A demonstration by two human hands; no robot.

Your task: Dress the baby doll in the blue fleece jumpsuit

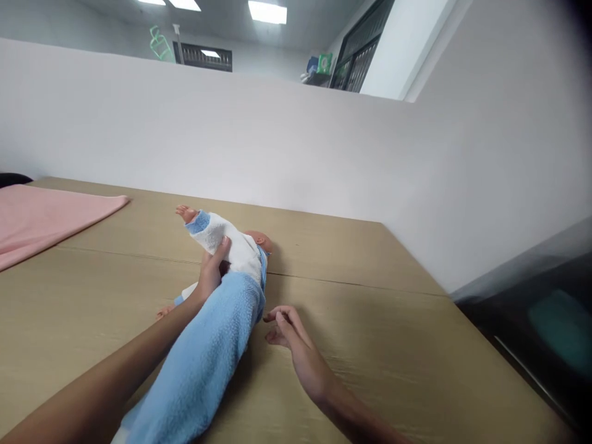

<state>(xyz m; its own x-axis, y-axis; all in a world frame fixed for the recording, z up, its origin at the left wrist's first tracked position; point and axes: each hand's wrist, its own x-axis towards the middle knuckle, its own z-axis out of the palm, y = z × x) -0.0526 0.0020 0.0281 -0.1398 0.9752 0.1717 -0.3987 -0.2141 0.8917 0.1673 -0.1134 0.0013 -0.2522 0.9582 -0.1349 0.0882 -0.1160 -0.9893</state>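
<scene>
A baby doll (pixel 240 253) lies on its side on the table, its head away from me and its back turned to the right. It wears a white fleece top with blue cuffs and light blue fleece trousers (pixel 208 345). My left hand (pixel 215 265) is wrapped round the doll's chest under its raised arm, thumb on the white sleeve; the other fingers are hidden. Just right of the doll's waist is my right hand (pixel 284 330), its fingers curled but apart, with nothing visible between them. Its fingertips are close to the blue trousers; I cannot tell whether they touch.
A pink cloth (pixel 41 219) is spread at the left of the tan table (pixel 361 351), which has a seam across it. A white partition (pixel 208 135) stands behind. Dark objects, blurred, sit beyond the right edge (pixel 531 333).
</scene>
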